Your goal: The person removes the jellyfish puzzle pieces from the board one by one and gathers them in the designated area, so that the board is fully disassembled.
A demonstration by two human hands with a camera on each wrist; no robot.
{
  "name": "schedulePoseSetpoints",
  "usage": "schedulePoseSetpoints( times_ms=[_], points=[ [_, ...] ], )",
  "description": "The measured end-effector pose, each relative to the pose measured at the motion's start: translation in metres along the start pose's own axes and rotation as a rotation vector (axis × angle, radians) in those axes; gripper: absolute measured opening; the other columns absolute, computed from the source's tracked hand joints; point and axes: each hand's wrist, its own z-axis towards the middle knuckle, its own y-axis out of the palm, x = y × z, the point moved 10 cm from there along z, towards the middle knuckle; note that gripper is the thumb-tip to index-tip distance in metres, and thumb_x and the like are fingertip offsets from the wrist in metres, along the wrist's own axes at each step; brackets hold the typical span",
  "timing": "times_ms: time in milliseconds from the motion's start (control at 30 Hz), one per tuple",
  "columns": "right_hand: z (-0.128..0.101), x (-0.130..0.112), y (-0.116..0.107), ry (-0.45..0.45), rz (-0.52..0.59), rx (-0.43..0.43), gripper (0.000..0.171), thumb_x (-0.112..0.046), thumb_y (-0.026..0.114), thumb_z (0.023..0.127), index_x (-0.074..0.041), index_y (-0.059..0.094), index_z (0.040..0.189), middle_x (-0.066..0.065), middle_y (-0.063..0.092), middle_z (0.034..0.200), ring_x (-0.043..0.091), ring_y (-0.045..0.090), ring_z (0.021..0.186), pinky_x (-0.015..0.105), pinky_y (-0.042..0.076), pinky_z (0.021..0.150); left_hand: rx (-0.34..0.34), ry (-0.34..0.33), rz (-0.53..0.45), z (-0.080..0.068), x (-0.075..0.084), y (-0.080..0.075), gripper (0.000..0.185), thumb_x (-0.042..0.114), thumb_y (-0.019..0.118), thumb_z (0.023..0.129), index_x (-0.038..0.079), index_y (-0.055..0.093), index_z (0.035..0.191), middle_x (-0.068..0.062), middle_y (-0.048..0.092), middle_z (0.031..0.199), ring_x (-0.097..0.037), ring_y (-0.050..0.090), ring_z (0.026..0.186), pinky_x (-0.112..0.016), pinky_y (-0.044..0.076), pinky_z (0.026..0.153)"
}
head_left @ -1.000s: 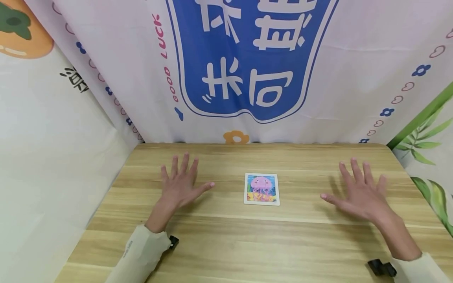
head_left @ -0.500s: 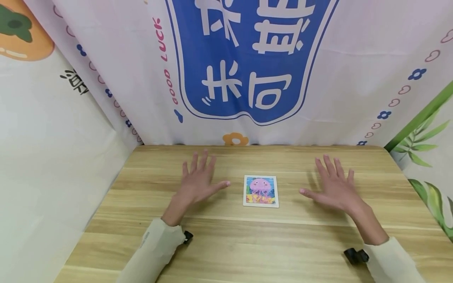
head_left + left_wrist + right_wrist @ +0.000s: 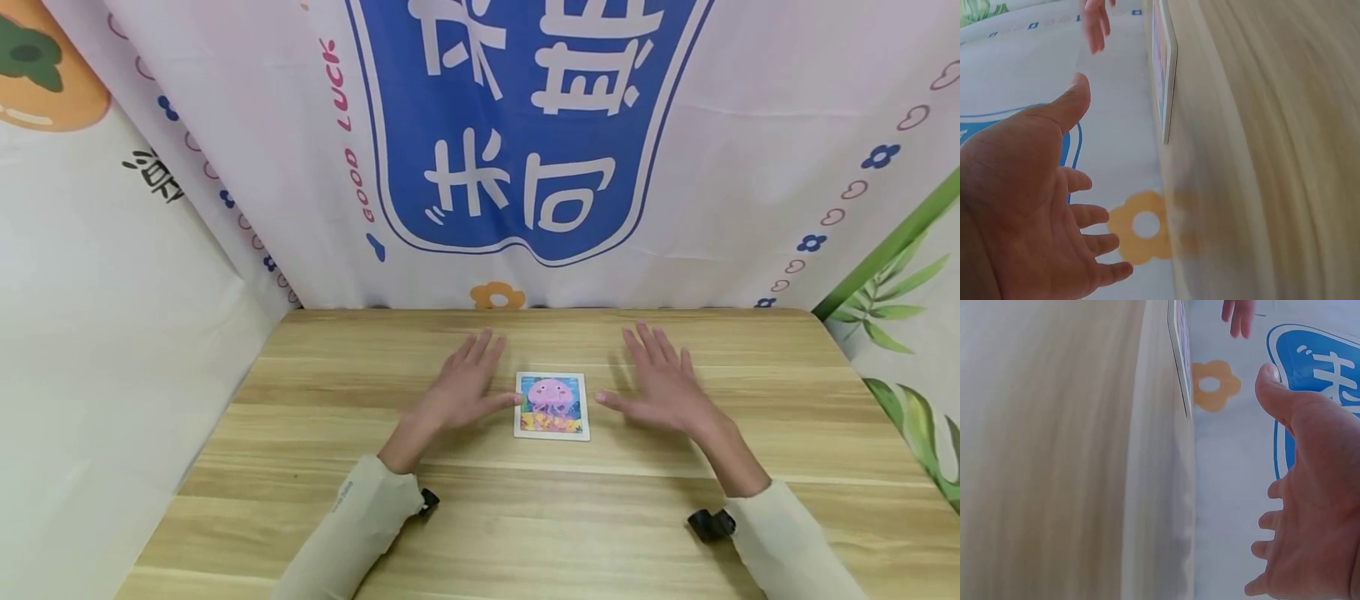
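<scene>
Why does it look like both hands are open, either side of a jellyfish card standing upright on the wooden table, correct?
Not quite: the jellyfish card lies flat on the wooden table, as the head view shows. The rest holds: the left hand and right hand are open, one at each side of it.

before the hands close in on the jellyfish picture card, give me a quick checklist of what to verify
1. The small white-bordered card with the pink jellyfish picture lies flat on the light wooden table: ok.
2. Left hand holds nothing, fingers straight: ok.
3. Right hand holds nothing, fingers spread: ok.
4. A hand on each side of the card, left thumb at its left edge, right thumb just short of its right edge: ok.
5. Either hand actually touching the card: cannot tell; the wrist views show the palms off the table.
6. Nothing on top of the card: ok.
</scene>
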Motion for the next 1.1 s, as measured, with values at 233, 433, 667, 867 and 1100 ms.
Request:
schedulePoseSetpoints(
  times_ms=[233,433,667,867,1100],
  points=[
    [0.013,-0.021,0.01,-0.071,0.067,0.019,0.111,-0.058,0.074,0.096,0.001,0.016,0.171,0.027,0.008,0.179,0.051,0.006,0.165,0.079,0.002,0.127,-0.055,0.064,-0.008,0.004,0.015,0.013,0.098,0.059,0.066,0.102,0.008,0.021,0.172,-0.02,0.011,0.18,-0.044,0.015,0.167,-0.058,0.018,0.135],
    [0.021,-0.039,0.018,-0.124,0.126,0.016,0.101,-0.041,0.078,0.097,0.002,0.022,0.169,0.026,0.017,0.178,0.048,0.016,0.165,0.07,0.016,0.131,-0.099,0.051,-0.03,0.005,0.02,0.022,0.09,0.048,0.071,0.103,0.013,0.025,0.172,-0.017,0.017,0.18,-0.039,0.024,0.165,-0.054,0.027,0.133],
    [0.029,-0.059,0.023,-0.151,0.135,-0.006,0.083,-0.028,0.08,0.098,0.001,0.039,0.164,0.023,0.033,0.173,0.047,0.032,0.16,0.065,0.03,0.129,-0.116,0.064,-0.02,0.003,0.028,0.028,0.078,0.038,0.073,0.103,0.013,0.038,0.168,-0.014,0.032,0.175,-0.036,0.036,0.16,-0.052,0.037,0.129],
    [0.034,-0.072,0.028,-0.19,0.126,-0.019,0.06,-0.02,0.08,0.097,-0.002,0.059,0.151,0.022,0.053,0.16,0.045,0.045,0.153,0.064,0.036,0.126,-0.11,0.072,0.013,0.0,0.031,0.029,0.07,0.036,0.076,0.102,0.011,0.049,0.162,-0.015,0.042,0.169,-0.034,0.044,0.154,-0.05,0.045,0.124],
    [0.04,-0.077,0.038,-0.181,0.155,-0.076,0.049,-0.018,0.079,0.098,-0.004,0.066,0.143,0.017,0.063,0.149,0.042,0.056,0.143,0.062,0.041,0.123,-0.106,0.085,0.021,-0.001,0.031,0.029,0.059,0.034,0.077,0.101,0.009,0.061,0.152,-0.015,0.049,0.161,-0.032,0.05,0.148,-0.046,0.047,0.122]
  ],
)
